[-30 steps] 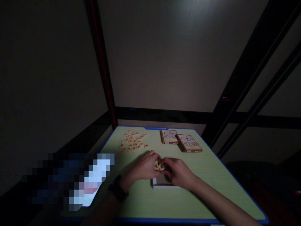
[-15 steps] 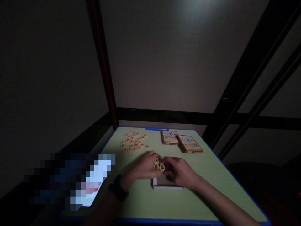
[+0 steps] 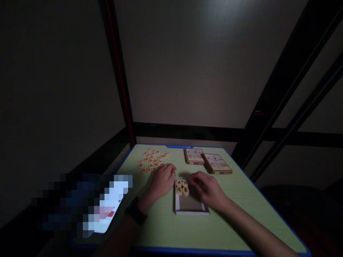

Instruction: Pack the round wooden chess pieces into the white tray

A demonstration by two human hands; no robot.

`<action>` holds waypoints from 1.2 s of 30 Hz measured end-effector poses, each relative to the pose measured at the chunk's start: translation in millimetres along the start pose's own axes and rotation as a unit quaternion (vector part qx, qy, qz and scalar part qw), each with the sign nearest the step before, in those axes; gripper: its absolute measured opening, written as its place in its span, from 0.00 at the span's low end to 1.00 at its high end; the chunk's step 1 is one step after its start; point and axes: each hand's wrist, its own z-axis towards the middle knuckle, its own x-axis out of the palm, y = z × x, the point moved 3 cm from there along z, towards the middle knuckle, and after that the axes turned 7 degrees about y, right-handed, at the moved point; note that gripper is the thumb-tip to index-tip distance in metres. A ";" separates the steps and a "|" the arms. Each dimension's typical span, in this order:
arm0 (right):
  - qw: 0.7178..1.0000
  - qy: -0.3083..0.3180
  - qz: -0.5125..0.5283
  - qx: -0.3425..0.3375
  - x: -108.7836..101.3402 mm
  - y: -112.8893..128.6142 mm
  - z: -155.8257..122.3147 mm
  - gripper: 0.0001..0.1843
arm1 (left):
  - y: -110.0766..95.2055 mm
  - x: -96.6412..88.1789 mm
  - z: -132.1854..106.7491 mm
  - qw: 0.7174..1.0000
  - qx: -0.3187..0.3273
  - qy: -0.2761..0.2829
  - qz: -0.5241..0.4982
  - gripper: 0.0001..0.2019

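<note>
In the head view, a dim room is closed off by a grey wall (image 3: 187,78), crossed low down by a dark beam (image 3: 182,131). Before it is set a pale green table (image 3: 241,221) trimmed in blue. Along the left edge of the table, a bright screen (image 3: 109,210) is seen, largely masked by coarse blocks.

Near the far left corner, scattered pieces (image 3: 151,157) are spread, round and marked in red or black. Toward the far right corner, a left box (image 3: 194,156) and a right box (image 3: 217,162) are laid flat, the first partly overlapped by the second in this view.

Midway between the side edges, closer to the near edge, an open tray (image 3: 190,204) is placed. In its far left corner, four round pieces (image 3: 185,191) with black characters are grouped face up.

The left hand (image 3: 161,180), with a dark watch (image 3: 136,211) worn at its wrist, is held loosely curled beside the nearest scattered pieces; whether anything is gripped cannot be told. By the tray's right side, the right hand (image 3: 207,188) is held half-curled, its far right corner being covered; the palm is hidden, so its contents cannot be told.
</note>
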 end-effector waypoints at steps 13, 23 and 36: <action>0.998 -0.060 -0.011 -0.005 -2.4 -6.9 5.2 0.07 | -4.1 3.7 -3.6 0.981 -0.025 0.026 0.191 0.11; 0.997 0.021 -0.078 -0.016 3.0 -3.3 78.9 0.12 | 15.7 -15.9 1.5 0.958 -0.063 -0.060 0.275 0.14; 0.926 0.299 -0.224 0.054 101.3 -19.4 232.6 0.12 | 12.7 -20.7 0.0 0.969 -0.060 -0.120 0.209 0.11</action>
